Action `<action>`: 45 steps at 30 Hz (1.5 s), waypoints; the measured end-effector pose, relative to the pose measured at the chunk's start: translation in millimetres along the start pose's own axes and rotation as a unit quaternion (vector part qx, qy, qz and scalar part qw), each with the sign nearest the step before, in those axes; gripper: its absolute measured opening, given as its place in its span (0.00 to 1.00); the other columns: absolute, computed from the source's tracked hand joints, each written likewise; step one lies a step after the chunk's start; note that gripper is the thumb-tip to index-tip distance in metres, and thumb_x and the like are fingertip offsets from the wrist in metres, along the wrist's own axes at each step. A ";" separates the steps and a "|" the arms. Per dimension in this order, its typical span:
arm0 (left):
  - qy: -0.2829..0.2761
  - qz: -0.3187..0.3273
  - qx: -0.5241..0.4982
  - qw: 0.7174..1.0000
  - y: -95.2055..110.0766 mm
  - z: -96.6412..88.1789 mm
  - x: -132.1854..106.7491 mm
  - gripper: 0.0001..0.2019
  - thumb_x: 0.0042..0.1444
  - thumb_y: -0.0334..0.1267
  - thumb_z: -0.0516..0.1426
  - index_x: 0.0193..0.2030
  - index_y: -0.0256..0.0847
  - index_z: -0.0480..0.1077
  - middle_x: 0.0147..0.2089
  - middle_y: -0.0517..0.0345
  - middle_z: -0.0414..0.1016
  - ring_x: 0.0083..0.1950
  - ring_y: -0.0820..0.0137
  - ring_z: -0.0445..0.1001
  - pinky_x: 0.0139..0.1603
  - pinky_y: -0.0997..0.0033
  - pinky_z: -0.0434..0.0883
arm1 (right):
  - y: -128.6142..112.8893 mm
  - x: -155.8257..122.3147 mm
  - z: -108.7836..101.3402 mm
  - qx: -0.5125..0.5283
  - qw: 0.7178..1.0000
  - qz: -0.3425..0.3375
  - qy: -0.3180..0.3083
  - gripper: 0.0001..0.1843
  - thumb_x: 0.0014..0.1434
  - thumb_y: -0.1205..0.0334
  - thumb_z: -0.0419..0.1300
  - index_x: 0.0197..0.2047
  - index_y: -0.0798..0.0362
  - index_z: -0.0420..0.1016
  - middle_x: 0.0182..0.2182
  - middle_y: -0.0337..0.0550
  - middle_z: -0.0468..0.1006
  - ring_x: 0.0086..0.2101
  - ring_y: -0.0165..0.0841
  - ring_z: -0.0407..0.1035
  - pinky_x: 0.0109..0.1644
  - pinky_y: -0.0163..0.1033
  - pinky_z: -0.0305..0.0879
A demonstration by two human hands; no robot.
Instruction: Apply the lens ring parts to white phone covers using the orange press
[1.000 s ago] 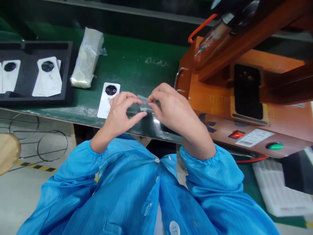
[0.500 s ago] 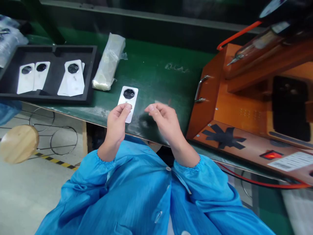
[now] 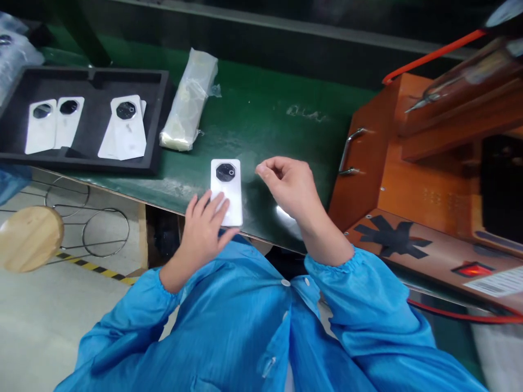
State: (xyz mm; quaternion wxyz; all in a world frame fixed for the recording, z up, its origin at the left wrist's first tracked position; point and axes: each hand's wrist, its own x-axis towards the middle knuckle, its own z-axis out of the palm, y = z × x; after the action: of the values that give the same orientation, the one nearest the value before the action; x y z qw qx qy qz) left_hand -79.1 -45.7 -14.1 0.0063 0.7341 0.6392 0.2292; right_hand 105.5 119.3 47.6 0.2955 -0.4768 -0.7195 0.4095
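A white phone back cover [image 3: 231, 204] with a dark camera area lies on the green bench near its front edge. My left hand [image 3: 203, 226] rests on its lower left part, fingers spread and laid flat, so the hand is open. To the right of the cover my right hand [image 3: 292, 182] hovers over the bench. Its thumb and index finger are pinched together, and whatever is between them, if anything, is too small to make out. Several similar white covers [image 3: 129, 135] lie partly overlapping in a black tray [image 3: 92, 81] at the left.
A plastic-wrapped long package [image 3: 188, 103] lies right of the tray. An orange machine [image 3: 370, 141] with a dispensing needle [image 3: 425, 102] and a lit red switch [image 3: 473, 269] stands at the right. A wooden stool [image 3: 32, 238] is below left. Bagged items [image 3: 18, 60] sit far left.
My left hand has gone from pinching the cover's edge to lying spread on it, and the cover now lies nearer me and straighter. My right hand stays pinched beside it.
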 end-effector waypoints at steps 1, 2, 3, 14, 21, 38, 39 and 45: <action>0.005 0.003 0.006 1.000 7.8 4.2 -6.9 0.30 0.72 0.54 0.60 0.74 0.43 0.69 0.74 0.44 0.74 0.80 0.43 0.64 0.81 0.36 0.55 | 2.2 1.2 3.6 -0.007 1.000 0.011 -0.015 0.15 0.65 0.49 0.63 0.33 0.52 0.77 0.23 0.36 0.71 0.25 0.30 0.60 0.32 0.39 0.53; 0.012 0.004 0.008 1.000 14.7 8.0 -12.1 0.30 0.71 0.53 0.61 0.74 0.43 0.69 0.74 0.44 0.74 0.80 0.43 0.63 0.81 0.37 0.56 | 4.3 2.1 7.5 -0.012 0.999 0.022 -0.031 0.14 0.66 0.51 0.62 0.33 0.52 0.77 0.23 0.36 0.71 0.25 0.30 0.60 0.32 0.39 0.53; 0.020 0.006 0.008 1.000 20.0 11.1 -15.8 0.29 0.72 0.51 0.61 0.74 0.43 0.69 0.74 0.44 0.74 0.81 0.44 0.62 0.82 0.38 0.56 | 6.2 2.7 11.2 -0.014 0.998 0.030 -0.048 0.14 0.66 0.53 0.61 0.33 0.52 0.77 0.24 0.36 0.72 0.26 0.30 0.61 0.33 0.39 0.54; 0.046 0.018 -0.033 0.998 15.6 22.3 -19.2 0.29 0.75 0.53 0.57 0.76 0.42 0.67 0.74 0.45 0.74 0.81 0.51 0.63 0.82 0.49 0.54 | 5.8 17.2 20.1 -0.067 0.987 0.010 -0.144 0.14 0.69 0.57 0.60 0.31 0.52 0.72 0.26 0.35 0.68 0.29 0.31 0.60 0.37 0.39 0.55; 0.060 0.025 -0.023 0.998 17.1 24.6 -19.0 0.28 0.75 0.53 0.57 0.75 0.40 0.68 0.73 0.44 0.75 0.81 0.52 0.64 0.82 0.51 0.54 | 3.9 19.0 22.3 -0.100 0.983 0.010 -0.153 0.16 0.69 0.57 0.60 0.28 0.51 0.69 0.25 0.36 0.68 0.28 0.30 0.59 0.36 0.40 0.53; 0.064 0.023 -0.025 0.997 16.7 26.0 -19.9 0.29 0.75 0.53 0.57 0.75 0.40 0.68 0.73 0.45 0.75 0.81 0.51 0.63 0.81 0.51 0.54 | -1.4 16.9 27.2 -0.161 0.977 0.033 -0.135 0.12 0.69 0.59 0.61 0.32 0.52 0.76 0.29 0.41 0.78 0.31 0.33 0.67 0.39 0.41 0.56; 0.063 0.023 -0.024 0.997 16.6 25.7 -19.8 0.29 0.75 0.53 0.57 0.75 0.40 0.68 0.73 0.45 0.75 0.81 0.51 0.63 0.81 0.51 0.54 | -1.1 17.0 27.3 -0.160 0.977 0.033 -0.134 0.12 0.69 0.59 0.62 0.32 0.52 0.76 0.30 0.41 0.78 0.31 0.33 0.67 0.39 0.41 0.56; 0.064 0.026 -0.022 0.997 16.3 23.5 -18.3 0.28 0.75 0.52 0.57 0.74 0.39 0.69 0.72 0.44 0.76 0.81 0.52 0.64 0.81 0.51 0.55 | 4.0 17.2 28.5 -0.151 0.981 0.018 -0.122 0.12 0.68 0.58 0.62 0.32 0.52 0.77 0.29 0.42 0.79 0.31 0.34 0.68 0.37 0.41 0.56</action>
State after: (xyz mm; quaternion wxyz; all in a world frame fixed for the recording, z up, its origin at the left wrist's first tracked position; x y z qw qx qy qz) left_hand -57.2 -59.2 -36.2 -0.0248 0.7342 0.6136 0.2895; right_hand 77.7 127.4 30.8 0.1225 -0.4752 -0.7952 0.3561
